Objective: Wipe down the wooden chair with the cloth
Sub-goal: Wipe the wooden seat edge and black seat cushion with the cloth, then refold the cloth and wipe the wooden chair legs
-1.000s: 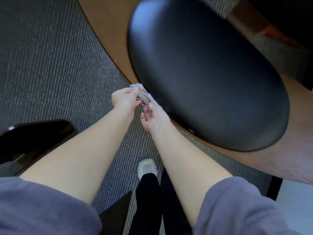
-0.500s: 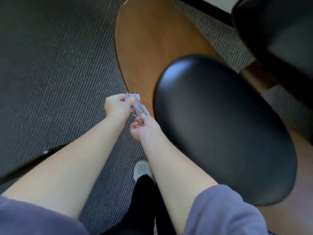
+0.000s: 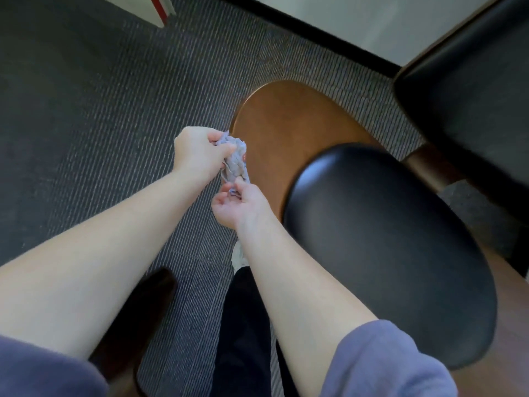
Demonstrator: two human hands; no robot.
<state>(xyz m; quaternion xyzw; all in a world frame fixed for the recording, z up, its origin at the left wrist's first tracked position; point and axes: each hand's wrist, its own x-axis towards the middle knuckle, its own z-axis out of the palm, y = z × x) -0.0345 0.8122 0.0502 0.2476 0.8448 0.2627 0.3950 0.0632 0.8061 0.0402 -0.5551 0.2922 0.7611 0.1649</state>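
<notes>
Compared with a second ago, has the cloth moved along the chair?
Yes. The cloth has shifted along the left edge of the wooden chair, away from the black cushion and toward the wood's rounded far end.

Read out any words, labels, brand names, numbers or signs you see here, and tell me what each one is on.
None: no text is readable.
The crumpled grey cloth, gripped by the left hand and pinched by the right hand, shows no print.
The brown wooden chair and its black padded cushion carry no label.
The white panel with a red edge shows no lettering.
</notes>
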